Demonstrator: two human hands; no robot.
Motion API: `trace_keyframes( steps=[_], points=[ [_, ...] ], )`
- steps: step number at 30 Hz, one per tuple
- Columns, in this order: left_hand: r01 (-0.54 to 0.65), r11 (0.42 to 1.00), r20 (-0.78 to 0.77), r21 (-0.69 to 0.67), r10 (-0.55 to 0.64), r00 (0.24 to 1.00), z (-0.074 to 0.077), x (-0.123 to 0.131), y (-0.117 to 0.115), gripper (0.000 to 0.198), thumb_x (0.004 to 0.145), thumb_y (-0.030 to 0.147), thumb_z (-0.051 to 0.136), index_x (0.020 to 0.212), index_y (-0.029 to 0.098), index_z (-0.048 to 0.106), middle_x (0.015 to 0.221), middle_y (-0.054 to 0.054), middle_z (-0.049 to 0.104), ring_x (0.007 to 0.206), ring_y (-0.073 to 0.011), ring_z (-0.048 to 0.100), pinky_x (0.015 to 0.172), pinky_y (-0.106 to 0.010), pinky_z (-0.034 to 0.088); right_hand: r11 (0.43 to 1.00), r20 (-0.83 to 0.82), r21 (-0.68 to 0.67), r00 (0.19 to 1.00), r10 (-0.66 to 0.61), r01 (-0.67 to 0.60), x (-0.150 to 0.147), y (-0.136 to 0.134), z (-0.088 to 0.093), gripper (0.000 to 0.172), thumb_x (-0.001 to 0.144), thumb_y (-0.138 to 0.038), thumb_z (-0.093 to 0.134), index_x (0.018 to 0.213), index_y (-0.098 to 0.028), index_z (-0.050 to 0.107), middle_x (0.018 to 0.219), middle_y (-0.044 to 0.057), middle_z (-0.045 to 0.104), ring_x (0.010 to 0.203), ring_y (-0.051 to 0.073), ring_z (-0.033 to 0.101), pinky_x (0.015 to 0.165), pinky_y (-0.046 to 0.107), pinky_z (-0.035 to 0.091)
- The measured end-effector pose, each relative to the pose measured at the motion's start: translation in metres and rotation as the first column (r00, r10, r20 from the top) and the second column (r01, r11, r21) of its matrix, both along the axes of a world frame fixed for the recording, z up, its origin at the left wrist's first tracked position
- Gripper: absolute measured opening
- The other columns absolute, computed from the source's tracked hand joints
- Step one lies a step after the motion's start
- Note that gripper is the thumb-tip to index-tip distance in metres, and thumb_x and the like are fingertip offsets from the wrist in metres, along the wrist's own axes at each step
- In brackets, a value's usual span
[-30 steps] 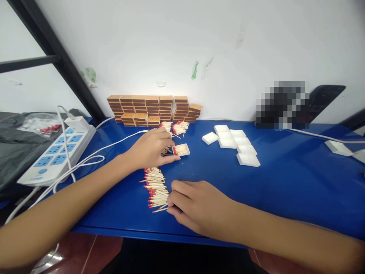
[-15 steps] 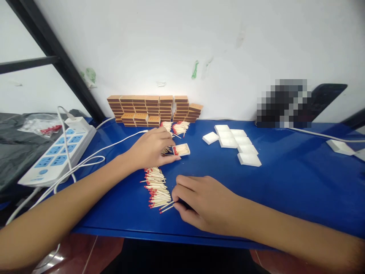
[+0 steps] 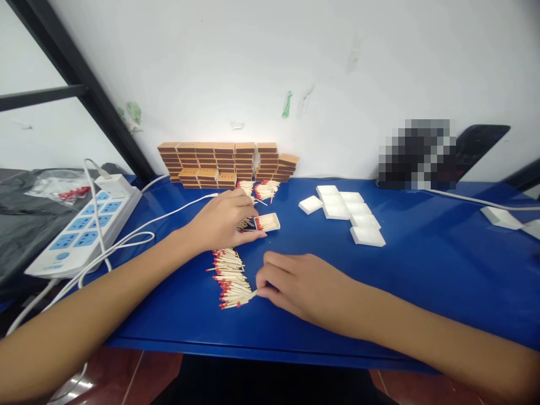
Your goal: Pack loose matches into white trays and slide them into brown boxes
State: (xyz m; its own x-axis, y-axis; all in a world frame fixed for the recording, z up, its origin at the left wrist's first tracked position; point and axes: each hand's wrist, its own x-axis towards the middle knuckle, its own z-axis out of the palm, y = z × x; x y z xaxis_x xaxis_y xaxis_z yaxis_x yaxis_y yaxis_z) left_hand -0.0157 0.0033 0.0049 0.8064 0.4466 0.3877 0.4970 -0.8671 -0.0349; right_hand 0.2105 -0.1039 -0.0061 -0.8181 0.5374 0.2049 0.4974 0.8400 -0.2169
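Note:
My left hand (image 3: pixel 225 219) is curled at the left end of a small white matchbox tray (image 3: pixel 273 221), its thumb and fingers on either side. Red-headed matches lie inside the tray, and part of it is hidden by the hand. Near the front of the table, my right hand (image 3: pixel 299 287) pinches a matchstick (image 3: pixel 253 293) between thumb and fingertips, beside a long pile of matches (image 3: pixel 230 274). How many sticks it pinches I cannot tell. More loose matches (image 3: pixel 266 190) lie beyond my left hand.
Stacked brown matchboxes (image 3: pixel 202 163) line the wall. Several white trays (image 3: pixel 337 210) lie right of centre on the blue table (image 3: pixel 422 281). A power strip (image 3: pixel 88 225) with white cables stands at left. A dark phone-like device (image 3: pixel 481 149) leans at back right.
My right hand has lifted slightly and its fingers have drawn closer together. The matchsticks at its fingertips have moved up toward the pile. My left hand stays at the tray.

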Motion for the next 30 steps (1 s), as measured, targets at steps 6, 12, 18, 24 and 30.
trace_keyframes(
  steps=[6, 12, 18, 24, 30],
  points=[
    [0.007, 1.000, 0.001, -0.009, -0.007, 1.000, 0.000, 0.002, -0.002, 0.040, 0.096, 0.055, 0.064, 0.099, 0.017, 0.074, 0.093, -0.009, 0.070, 0.094, -0.0241, 0.062, 0.087, -0.038, 0.049, 0.969, -0.228, 0.107, 0.954, -0.193, 0.222, 0.031, 0.047, 0.011, 0.013, 0.106, -0.025, 0.052, 0.101, -0.018, 0.061, 0.093, 0.003, 0.059, 0.071, 0.014, 0.053, 0.064, 0.028, 0.038],
    [0.041, 0.999, 0.010, -0.003, -0.041, 0.999, 0.003, 0.007, -0.007, 0.043, 0.097, 0.058, 0.062, 0.101, 0.017, 0.074, 0.091, -0.009, 0.070, 0.090, -0.0231, 0.063, 0.086, -0.037, 0.049, 0.926, -0.185, 0.221, 0.946, -0.267, 0.305, 0.042, 0.068, 0.001, 0.015, 0.106, -0.025, 0.051, 0.101, -0.017, 0.062, 0.092, 0.004, 0.060, 0.070, 0.016, 0.051, 0.062, 0.029, 0.036],
    [0.067, 0.998, 0.014, 0.002, -0.067, 0.998, 0.003, 0.010, -0.012, 0.040, 0.097, 0.054, 0.064, 0.098, 0.016, 0.074, 0.091, -0.008, 0.070, 0.090, -0.0230, 0.063, 0.086, -0.037, 0.050, 0.914, -0.146, 0.253, 0.946, -0.289, 0.318, 0.033, 0.060, -0.005, 0.018, 0.105, -0.022, 0.050, 0.099, -0.015, 0.065, 0.090, 0.004, 0.060, 0.068, 0.015, 0.052, 0.058, 0.028, 0.035],
    [0.054, 0.999, 0.002, 0.006, -0.054, 0.999, 0.001, 0.008, -0.007, 0.038, 0.098, 0.052, 0.063, 0.098, 0.015, 0.074, 0.089, -0.008, 0.069, 0.090, -0.0236, 0.062, 0.085, -0.038, 0.050, 0.971, -0.322, 0.074, 0.927, -0.194, 0.229, 0.017, 0.036, 0.000, 0.014, 0.103, -0.024, 0.056, 0.099, -0.016, 0.067, 0.090, 0.003, 0.062, 0.072, 0.013, 0.055, 0.065, 0.027, 0.041],
    [0.044, 0.999, 0.012, -0.009, -0.044, 0.999, 0.001, 0.006, -0.006, 0.039, 0.097, 0.053, 0.064, 0.098, 0.015, 0.074, 0.090, -0.009, 0.070, 0.090, -0.0233, 0.062, 0.085, -0.038, 0.050, 0.982, -0.251, -0.187, 0.968, -0.019, -0.030, -0.008, -0.004, 0.001, 0.010, 0.098, -0.028, 0.066, 0.102, -0.020, 0.070, 0.094, 0.000, 0.064, 0.075, 0.011, 0.058, 0.065, 0.025, 0.042]
  ],
)
